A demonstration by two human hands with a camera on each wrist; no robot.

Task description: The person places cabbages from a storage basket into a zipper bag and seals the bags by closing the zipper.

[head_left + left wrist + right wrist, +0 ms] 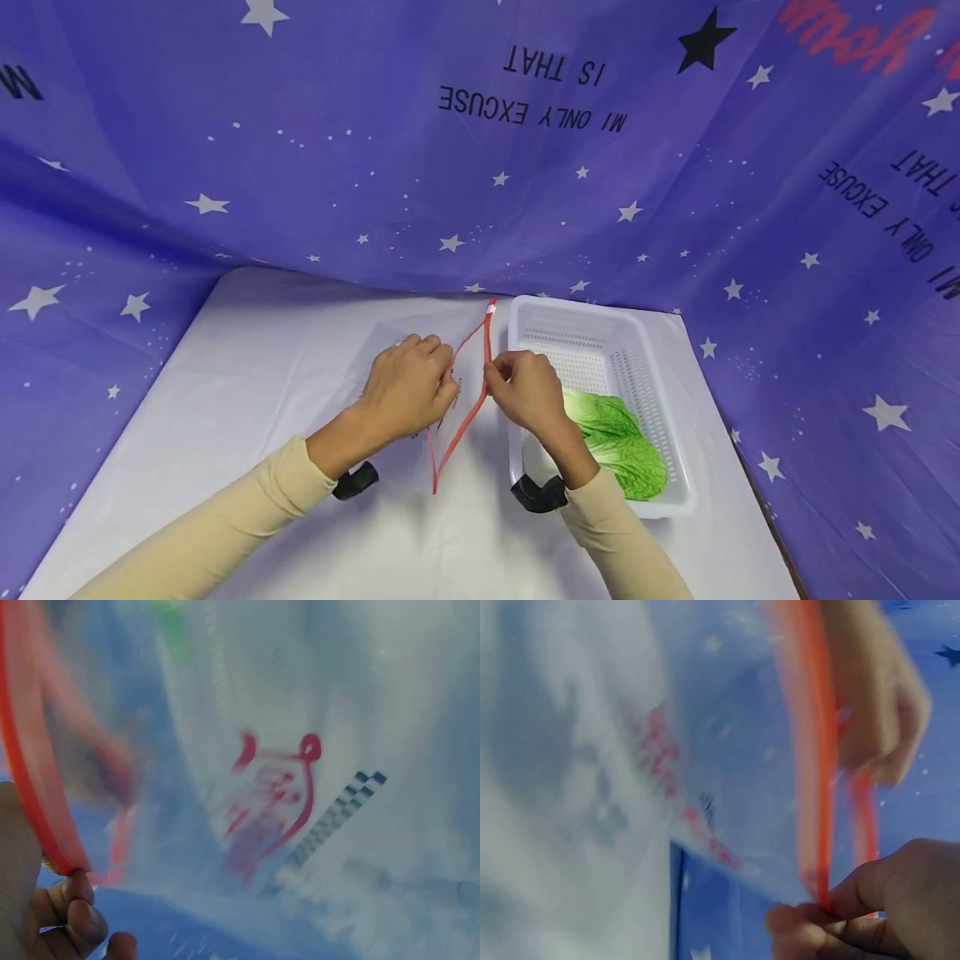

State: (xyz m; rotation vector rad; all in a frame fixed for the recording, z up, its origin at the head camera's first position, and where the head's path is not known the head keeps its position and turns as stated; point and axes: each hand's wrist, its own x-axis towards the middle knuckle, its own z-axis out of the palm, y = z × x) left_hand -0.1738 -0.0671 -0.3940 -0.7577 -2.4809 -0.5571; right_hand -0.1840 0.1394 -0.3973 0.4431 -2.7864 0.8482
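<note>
A clear zip bag (pixel 337 697) with a red-orange zip edge (pixel 459 436) is held up with its mouth spread apart. My left hand (pixel 412 385) pinches one side of the mouth. Opposite it, my right hand (pixel 531 396) pinches the other side between thumb and fingers. In the left wrist view, a red printed outline (pixel 308 802) and a dark checkered strip (pixel 337 814) show on the film. Nothing is seen inside the bag. Just right of the bag, partly behind my right forearm, green leafy cabbage (pixel 630 458) lies in a white basket (pixel 633 362).
The basket stands on a white-covered table (pixel 255 367), toward its right side. Behind and at both sides hangs a blue-purple curtain (pixel 405 208) with stars and lettering. Each wrist wears a black strap (pixel 538 493).
</note>
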